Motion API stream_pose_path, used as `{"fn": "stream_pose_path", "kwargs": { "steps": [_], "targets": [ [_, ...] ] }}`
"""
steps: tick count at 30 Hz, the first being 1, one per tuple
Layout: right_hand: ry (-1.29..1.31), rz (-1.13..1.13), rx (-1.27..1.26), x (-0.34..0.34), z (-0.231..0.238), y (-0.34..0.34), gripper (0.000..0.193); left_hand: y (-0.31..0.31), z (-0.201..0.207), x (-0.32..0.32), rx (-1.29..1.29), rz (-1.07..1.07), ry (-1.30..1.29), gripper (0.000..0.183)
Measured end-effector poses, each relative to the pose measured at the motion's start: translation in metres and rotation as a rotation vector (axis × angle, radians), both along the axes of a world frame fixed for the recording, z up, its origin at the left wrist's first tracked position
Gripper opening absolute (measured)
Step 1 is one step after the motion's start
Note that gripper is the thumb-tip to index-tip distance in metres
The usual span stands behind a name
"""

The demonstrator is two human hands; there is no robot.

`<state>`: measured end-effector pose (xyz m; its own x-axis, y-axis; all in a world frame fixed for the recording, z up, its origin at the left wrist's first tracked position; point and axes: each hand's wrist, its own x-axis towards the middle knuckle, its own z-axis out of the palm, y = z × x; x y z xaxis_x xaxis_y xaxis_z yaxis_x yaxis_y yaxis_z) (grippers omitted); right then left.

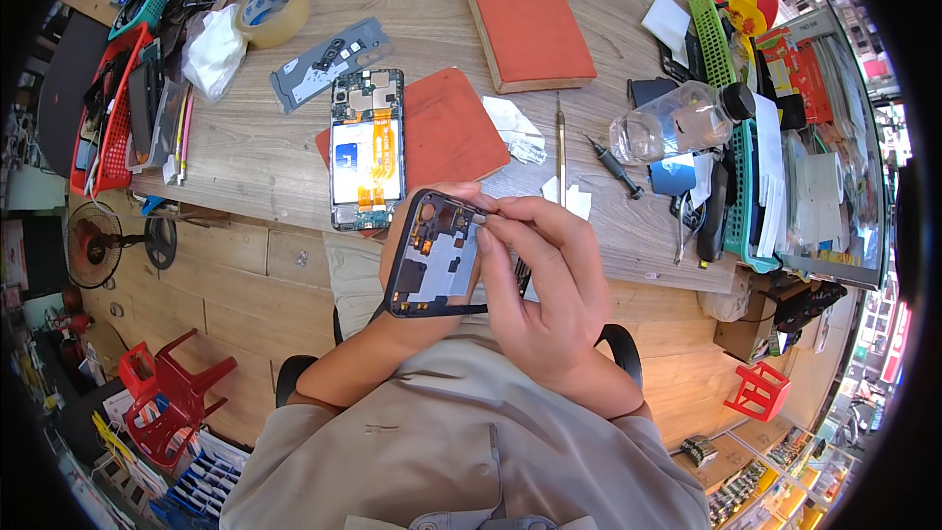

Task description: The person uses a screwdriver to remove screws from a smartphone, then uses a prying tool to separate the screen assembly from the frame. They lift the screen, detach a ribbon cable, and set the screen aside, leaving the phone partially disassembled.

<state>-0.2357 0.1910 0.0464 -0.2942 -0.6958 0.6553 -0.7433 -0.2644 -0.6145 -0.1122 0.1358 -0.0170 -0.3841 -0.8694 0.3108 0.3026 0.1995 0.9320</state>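
Observation:
My left hand (424,330) is wrapped round a black phone housing (447,265) from behind, with its inner side turned up. Grey plates and small gold contacts show inside it. The thumb and fingers of my right hand (551,280) are pinched together at the housing's upper right corner. A tiny greyish bit shows at those fingertips, too small to name. Just beyond, on the table, lies an opened phone (367,152) with its circuit board, battery and orange flex cables exposed. It rests partly on a red pad (446,128).
A grey phone plate (329,64), a tape roll (273,14) and a red block (531,34) lie farther back. On the right are a thin screwdriver (560,147), a dark pen-like tool (616,169), a clear bottle (677,123) and a green basket (751,196). A red basket (116,123) stands left.

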Motion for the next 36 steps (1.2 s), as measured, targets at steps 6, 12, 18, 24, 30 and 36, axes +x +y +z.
{"fn": "stream_pose_path", "kwargs": {
  "steps": [6, 12, 18, 24, 30, 36],
  "targets": [
    [-0.022, -0.019, 0.022, -0.001, 0.003, -0.004, 0.022, -0.002, -0.002, -0.001, -0.042, -0.006, 0.034, 0.050],
    [0.013, -0.011, 0.058, -0.006, 0.008, -0.006, 0.020, 0.001, -0.007, -0.002, -0.005, -0.007, 0.004, 0.050],
    [0.058, -0.010, 0.159, -0.007, 0.013, -0.006, 0.019, 0.004, -0.009, -0.003, 0.014, 0.013, -0.003, 0.051],
    [0.077, -0.017, 0.266, -0.007, 0.014, -0.004, 0.023, 0.000, -0.015, -0.005, -0.138, 0.096, -0.147, 0.057],
    [0.060, 0.024, 0.337, -0.010, 0.014, -0.005, 0.023, 0.003, -0.010, -0.008, -0.062, 0.089, -0.100, 0.057],
    [0.011, 0.046, 0.471, -0.014, 0.019, -0.005, 0.019, 0.001, -0.007, -0.014, -0.076, 0.122, -0.127, 0.058]
  ]
}}
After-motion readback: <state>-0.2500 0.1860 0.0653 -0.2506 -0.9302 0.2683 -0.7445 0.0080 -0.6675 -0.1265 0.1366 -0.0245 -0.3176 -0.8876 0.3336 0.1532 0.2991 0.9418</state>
